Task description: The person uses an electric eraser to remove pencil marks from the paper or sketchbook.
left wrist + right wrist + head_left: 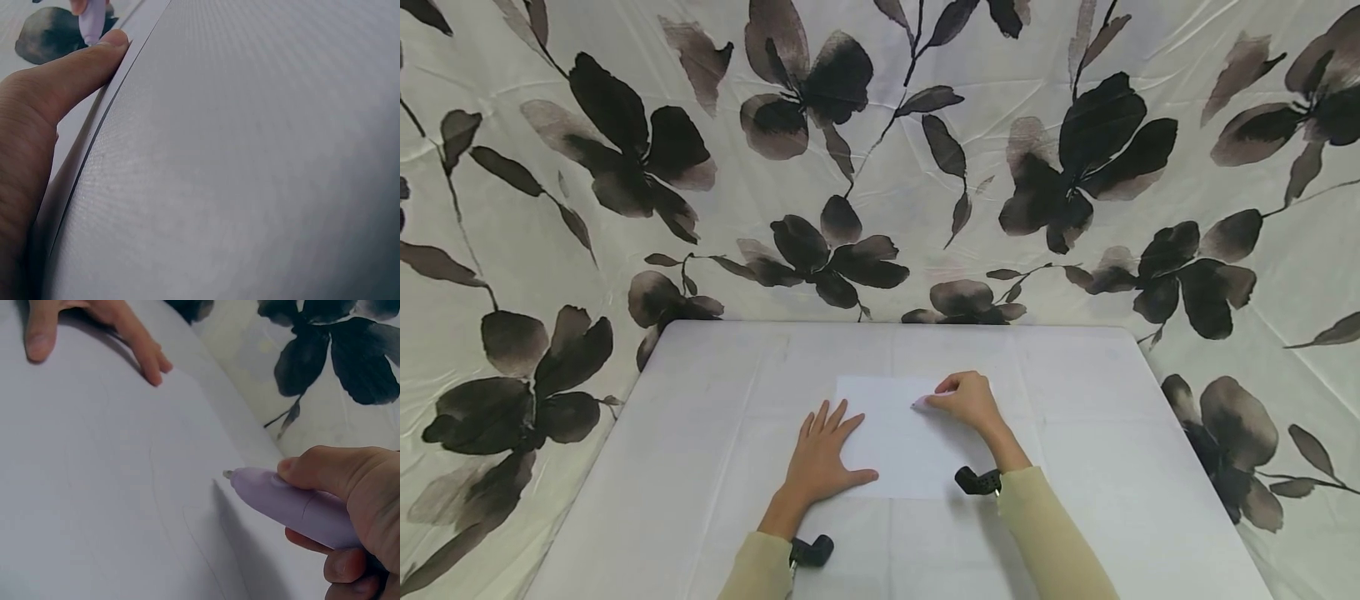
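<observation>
A sheet of white paper [895,450] lies on the table, with faint curved pencil lines showing on it in the right wrist view. My left hand [822,462] rests on its left side, fingers spread and thumb along the lower part; in the left wrist view the thumb [94,65] presses near the paper's edge. With my right hand [966,402] I grip a lilac electric eraser [294,506], a thick pen-shaped body with a small pale tip. Its thumb lies on top near a button. The tip points left, close over the upper right of the sheet, beside its shadow.
The paper lies on a white-covered table [700,433]. Behind and around it hangs a white cloth with dark flowers [820,258]. A black wrist-camera mount sits on each wrist, the left one [812,552] low over the table, the right one [977,481] above the paper's lower right.
</observation>
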Demonstrator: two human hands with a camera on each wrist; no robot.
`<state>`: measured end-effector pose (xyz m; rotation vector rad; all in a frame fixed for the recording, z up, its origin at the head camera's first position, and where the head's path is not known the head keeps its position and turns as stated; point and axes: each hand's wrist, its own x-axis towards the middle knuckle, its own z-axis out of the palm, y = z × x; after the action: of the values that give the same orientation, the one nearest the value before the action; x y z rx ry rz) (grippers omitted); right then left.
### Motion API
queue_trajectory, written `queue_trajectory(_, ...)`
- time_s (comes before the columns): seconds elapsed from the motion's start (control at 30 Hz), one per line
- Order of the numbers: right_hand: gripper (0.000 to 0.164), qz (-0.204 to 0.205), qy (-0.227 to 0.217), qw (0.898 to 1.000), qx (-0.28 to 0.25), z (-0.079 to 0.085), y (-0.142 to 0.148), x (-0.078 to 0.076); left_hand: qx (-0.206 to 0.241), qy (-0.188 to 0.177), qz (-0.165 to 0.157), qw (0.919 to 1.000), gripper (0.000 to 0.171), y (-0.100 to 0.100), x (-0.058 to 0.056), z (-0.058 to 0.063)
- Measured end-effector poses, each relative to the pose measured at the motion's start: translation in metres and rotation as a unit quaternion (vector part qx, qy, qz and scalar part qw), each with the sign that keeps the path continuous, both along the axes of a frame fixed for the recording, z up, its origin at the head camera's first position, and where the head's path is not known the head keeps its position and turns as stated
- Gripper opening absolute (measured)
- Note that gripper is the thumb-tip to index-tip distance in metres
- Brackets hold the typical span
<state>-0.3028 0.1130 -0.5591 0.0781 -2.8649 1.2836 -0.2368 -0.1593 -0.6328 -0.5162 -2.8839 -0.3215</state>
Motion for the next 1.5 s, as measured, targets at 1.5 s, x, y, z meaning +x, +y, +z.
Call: queue_trajectory(1.5,0.022,-0.015,-0.008,1.0,0.009,-0.012,0.002,-0.002,0.001,0.014,-0.003,0.9999,0.098,0.0,0.0,-0.003)
